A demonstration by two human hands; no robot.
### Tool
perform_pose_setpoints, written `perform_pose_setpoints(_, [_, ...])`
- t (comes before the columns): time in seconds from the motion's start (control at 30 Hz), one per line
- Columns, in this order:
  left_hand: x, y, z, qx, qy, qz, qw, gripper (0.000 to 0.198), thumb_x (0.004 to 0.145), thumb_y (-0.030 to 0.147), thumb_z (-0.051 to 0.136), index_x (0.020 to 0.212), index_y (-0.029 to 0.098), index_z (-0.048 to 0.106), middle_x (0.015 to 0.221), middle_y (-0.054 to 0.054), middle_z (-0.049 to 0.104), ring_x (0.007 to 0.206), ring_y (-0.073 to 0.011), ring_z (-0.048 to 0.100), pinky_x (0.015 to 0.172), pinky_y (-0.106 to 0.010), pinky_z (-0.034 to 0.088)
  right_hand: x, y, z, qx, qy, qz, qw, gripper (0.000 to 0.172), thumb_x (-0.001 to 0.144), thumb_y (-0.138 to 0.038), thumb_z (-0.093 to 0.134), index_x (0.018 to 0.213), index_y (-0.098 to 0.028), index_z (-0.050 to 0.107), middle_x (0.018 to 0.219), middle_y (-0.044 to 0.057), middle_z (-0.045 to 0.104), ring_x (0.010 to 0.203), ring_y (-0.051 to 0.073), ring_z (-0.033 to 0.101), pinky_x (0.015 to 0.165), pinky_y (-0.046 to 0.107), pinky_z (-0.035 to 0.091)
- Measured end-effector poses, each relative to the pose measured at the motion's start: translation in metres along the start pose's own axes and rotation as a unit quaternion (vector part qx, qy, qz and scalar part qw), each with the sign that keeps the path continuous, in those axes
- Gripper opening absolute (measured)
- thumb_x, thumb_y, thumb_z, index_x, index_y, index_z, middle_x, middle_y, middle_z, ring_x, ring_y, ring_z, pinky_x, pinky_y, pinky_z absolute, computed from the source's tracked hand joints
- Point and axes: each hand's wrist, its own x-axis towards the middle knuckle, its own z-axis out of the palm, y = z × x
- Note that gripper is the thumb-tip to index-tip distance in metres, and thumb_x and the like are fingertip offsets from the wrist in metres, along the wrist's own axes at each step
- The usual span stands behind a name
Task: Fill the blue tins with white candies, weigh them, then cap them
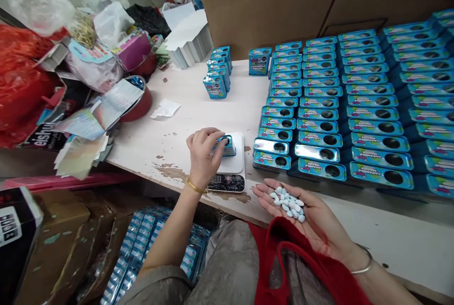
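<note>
My left hand (205, 153) is at a small blue tin (229, 148) that stands on a white kitchen scale (238, 163). Its thumb and forefinger come together at the round hole in the tin's top; what they pinch, if anything, is hidden. Palm up near the table's front edge, my right hand (312, 215) cups a pile of small white and pale blue candies (289, 203). Close by on the right stand rows of upright blue tins (321, 127) with round openings on top.
Farther back are a few blue tins (217, 86) topped with white candies and a single tin (258, 62). A scrap of white paper (165, 108) lies left of the scale. Bags and a red tub (140, 106) crowd the left side. A large cardboard box (276, 12) stands behind.
</note>
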Motion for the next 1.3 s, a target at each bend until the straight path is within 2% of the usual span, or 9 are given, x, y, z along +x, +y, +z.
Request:
perform_pose_setpoints(0.1, [-0.014,-0.011,-0.002,0.039,0.057,-0.024,0.997,0.024,0.087,0.029,0.056,0.110,0.021,0.060,0.112,-0.008,0.060,0.105,-0.0194,0.053,0.093,-0.039,0.036,0.002,0.000,0.000,0.004,0.008,0.002,1.000,0.030,0.081,-0.013,0.053,0.108,-0.005,0.063,0.111,0.022,0.067,0.108,0.030,0.061,0.091,0.037,0.054])
perform_pose_setpoints(0.17, [-0.028,-0.018,-0.004,0.072,0.068,-0.038,0.994,0.031,0.087,0.030,0.055,0.117,0.021,0.057,0.122,-0.010,0.056,0.114,-0.0224,0.049,0.097,-0.041,0.034,0.004,0.000,0.002,0.005,0.010,0.001,1.000,0.030,0.081,-0.014,0.054,0.108,-0.004,0.063,0.111,0.022,0.067,0.108,0.029,0.061,0.091,0.036,0.053])
perform_pose_setpoints(0.33, [-0.053,-0.023,0.001,0.126,-0.005,-0.037,0.991,0.043,0.089,0.035,0.051,0.129,0.020,0.050,0.142,-0.014,0.040,0.134,-0.0290,0.030,0.104,-0.049,0.025,0.013,0.004,0.010,-0.022,-0.010,0.016,1.000,0.029,0.082,-0.016,0.054,0.108,-0.004,0.062,0.112,0.021,0.067,0.109,0.027,0.061,0.094,0.036,0.051])
perform_pose_setpoints(0.57, [-0.034,-0.006,0.012,0.087,-0.060,0.018,0.994,0.036,0.092,0.031,0.044,0.126,0.021,0.050,0.146,-0.012,0.035,0.140,-0.0278,0.020,0.110,-0.054,0.015,0.029,0.010,0.023,-0.053,-0.066,0.025,0.996,0.027,0.086,-0.018,0.049,0.106,-0.006,0.063,0.108,0.018,0.069,0.104,0.023,0.065,0.092,0.033,0.052])
perform_pose_setpoints(0.7, [-0.029,0.012,0.002,-0.023,-0.086,0.052,0.995,0.040,0.091,0.029,0.046,0.130,0.019,0.045,0.134,-0.014,0.046,0.124,-0.0247,0.043,0.100,-0.045,0.035,0.035,0.010,0.029,-0.034,-0.061,0.020,0.997,0.026,0.089,-0.023,0.049,0.101,-0.007,0.065,0.099,0.015,0.072,0.093,0.020,0.069,0.085,0.032,0.056])
perform_pose_setpoints(0.83, [-0.037,0.039,-0.007,-0.117,-0.273,0.127,0.946,0.032,0.090,0.029,0.047,0.121,0.018,0.050,0.107,-0.009,0.057,0.095,-0.0179,0.055,0.081,-0.032,0.047,0.039,0.011,0.028,0.020,-0.050,0.004,0.999,0.022,0.090,-0.024,0.048,0.084,-0.013,0.066,0.074,0.003,0.072,0.064,0.011,0.068,0.065,0.023,0.058])
perform_pose_setpoints(0.93, [-0.047,0.056,-0.002,-0.083,-0.350,0.108,0.927,0.022,0.091,0.023,0.040,0.105,0.015,0.055,0.103,-0.008,0.056,0.092,-0.0170,0.054,0.077,-0.029,0.047,0.041,0.014,0.019,0.022,-0.033,0.019,0.999,0.021,0.089,-0.023,0.049,0.082,-0.012,0.065,0.075,0.004,0.072,0.068,0.014,0.069,0.069,0.025,0.058])
perform_pose_setpoints(1.13, [-0.063,0.067,0.015,-0.045,-0.374,0.089,0.922,0.013,0.087,0.022,0.045,0.096,0.016,0.052,0.097,-0.006,0.051,0.086,-0.0164,0.053,0.072,-0.027,0.048,0.045,0.015,-0.005,0.041,-0.010,0.078,0.996,0.014,0.085,-0.018,0.052,0.080,-0.014,0.065,0.074,0.004,0.073,0.077,0.019,0.071,0.076,0.033,0.058])
perform_pose_setpoints(1.3, [-0.064,0.064,0.018,-0.046,-0.365,0.086,0.926,0.016,0.086,0.022,0.046,0.100,0.017,0.052,0.097,-0.005,0.049,0.082,-0.0156,0.053,0.066,-0.026,0.048,0.047,0.017,-0.007,0.030,0.000,0.073,0.997,0.012,0.082,-0.017,0.055,0.079,-0.015,0.066,0.070,0.003,0.073,0.080,0.020,0.071,0.076,0.035,0.059])
